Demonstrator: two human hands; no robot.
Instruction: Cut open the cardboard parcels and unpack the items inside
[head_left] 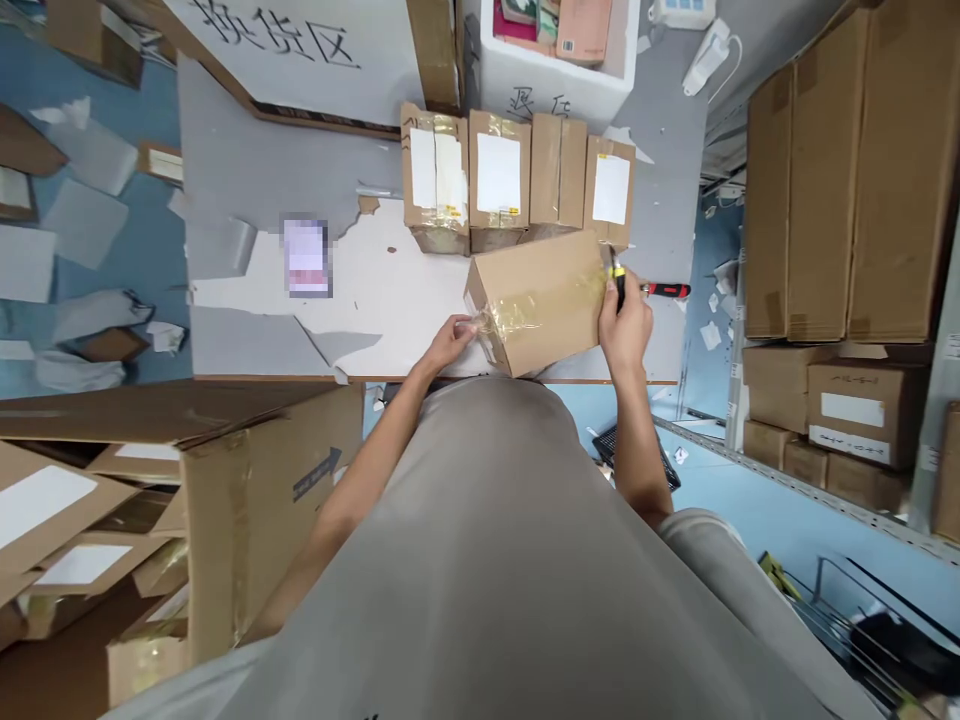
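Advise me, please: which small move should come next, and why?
Probably the right hand should guide the utility knife carefully along the packing tape: the knife is already at the right end of the cardboard box, tape covers part of its upper face, and the left hand is at the opposite end.

The box [562, 288] is brown, its tape [517, 312] yellowish; the cutter [619, 283] black and yellow, the tool handle [670, 290] red and black, the shirt [495, 520] grey, the floor [709, 485] blue.

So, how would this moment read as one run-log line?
left hand: touching taped carton at left end | right hand: gripping black-and-yellow cutter at carton's right end | beyond: four boxes lined up
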